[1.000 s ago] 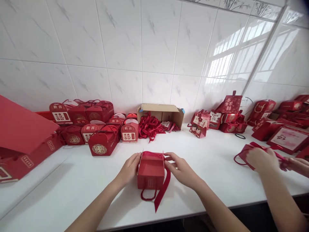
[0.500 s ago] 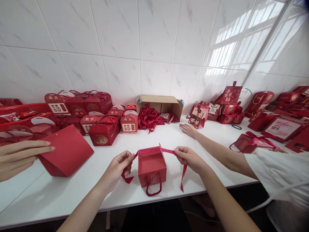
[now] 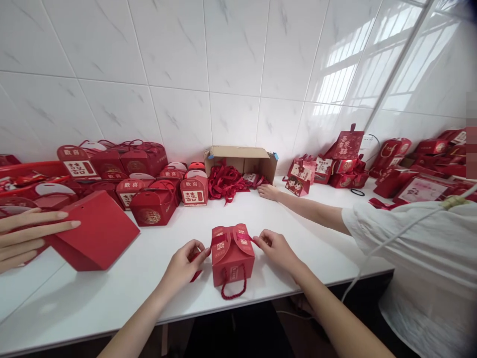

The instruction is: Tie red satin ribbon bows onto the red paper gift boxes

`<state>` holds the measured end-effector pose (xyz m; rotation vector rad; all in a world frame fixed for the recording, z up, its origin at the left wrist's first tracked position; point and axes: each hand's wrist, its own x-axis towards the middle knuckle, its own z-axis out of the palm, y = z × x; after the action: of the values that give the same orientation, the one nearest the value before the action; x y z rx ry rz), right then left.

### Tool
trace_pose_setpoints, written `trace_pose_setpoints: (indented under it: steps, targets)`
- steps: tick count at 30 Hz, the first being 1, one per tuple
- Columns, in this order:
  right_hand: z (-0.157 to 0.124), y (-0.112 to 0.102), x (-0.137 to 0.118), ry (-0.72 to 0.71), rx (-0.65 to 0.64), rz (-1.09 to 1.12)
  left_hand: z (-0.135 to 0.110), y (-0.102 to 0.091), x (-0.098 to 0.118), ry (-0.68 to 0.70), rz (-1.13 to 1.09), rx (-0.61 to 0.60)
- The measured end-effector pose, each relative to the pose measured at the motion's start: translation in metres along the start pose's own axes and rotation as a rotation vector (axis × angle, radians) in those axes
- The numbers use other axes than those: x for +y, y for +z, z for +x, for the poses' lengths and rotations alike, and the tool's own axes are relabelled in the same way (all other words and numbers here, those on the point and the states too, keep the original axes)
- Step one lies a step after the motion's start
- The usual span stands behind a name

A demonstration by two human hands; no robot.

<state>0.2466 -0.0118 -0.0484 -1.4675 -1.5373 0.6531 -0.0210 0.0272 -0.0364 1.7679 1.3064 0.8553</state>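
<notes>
A small red gift box (image 3: 233, 263) with a twisted rope handle (image 3: 234, 297) stands on the white table between my hands. Its two rounded top flaps lean inward, with gold characters on them. A dark red ribbon (image 3: 245, 236) runs across the flaps and out to both sides. At the box's left, my left hand (image 3: 185, 264) pinches one end of the ribbon, and a short tail hangs below the fingers. My right hand (image 3: 275, 248) is closed on the ribbon close to the right flap.
Red gift boxes (image 3: 151, 211) line the back left. A cardboard box (image 3: 242, 151) holding a tangle of ribbons (image 3: 225, 184) lies against the wall. A co-worker's hand (image 3: 269, 192) reaches to it from the right. Another person's hand (image 3: 33, 236) holds a red folded box (image 3: 99, 231) at left.
The box's flaps have come up and over, with the ribbon across them. My right hand has moved in close to the box. The co-worker's arm has reached left to the cardboard box.
</notes>
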Motion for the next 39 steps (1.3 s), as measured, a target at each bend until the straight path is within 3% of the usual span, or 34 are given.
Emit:
trace_pose_setpoints:
  steps: [4,6,8,10,13,15,18,22,24,27,30,32,36,39]
  targets:
    - [-0.013,0.0,-0.001,-0.086,0.271,-0.058,-0.018,-0.004,0.003,0.082,0.404,0.423]
    - [-0.023,-0.001,-0.006,-0.139,0.374,-0.072,-0.034,-0.006,0.007,0.112,0.544,0.472]
    - [-0.034,-0.001,-0.013,-0.243,0.365,-0.086,-0.05,-0.004,0.013,0.159,0.584,0.334]
    - [-0.043,0.001,-0.022,-0.328,0.271,-0.121,-0.063,0.001,0.017,0.175,0.575,0.123]
    - [-0.049,0.005,-0.031,-0.221,0.091,-0.218,-0.067,0.006,0.021,0.036,0.5,-0.11]
    - [-0.049,0.007,-0.033,-0.063,-0.004,-0.227,-0.061,0.007,0.019,-0.102,0.39,-0.13]
    - [-0.044,0.012,-0.027,0.097,-0.082,-0.023,-0.046,0.005,0.013,-0.195,0.008,-0.018]
    - [-0.037,0.024,-0.016,0.324,0.015,0.432,-0.032,0.006,0.015,-0.246,-0.687,0.023]
    - [-0.033,0.029,-0.017,0.341,0.074,0.72,-0.029,0.006,0.023,-0.247,-0.979,0.033]
    - [-0.026,0.032,-0.026,0.302,0.161,1.176,-0.026,0.005,0.035,-0.284,-1.284,0.151]
    - [-0.019,0.028,-0.037,0.399,0.248,1.5,-0.023,0.004,0.042,-0.341,-1.419,0.254]
    - [-0.016,0.024,-0.041,0.459,0.262,1.598,-0.022,0.004,0.044,-0.359,-1.457,0.292]
    - [-0.013,0.015,-0.041,0.515,0.27,1.611,-0.024,0.006,0.047,-0.487,-1.466,0.357]
    - [-0.015,0.01,-0.04,0.527,0.289,1.595,-0.026,0.008,0.049,-0.499,-1.473,0.339]
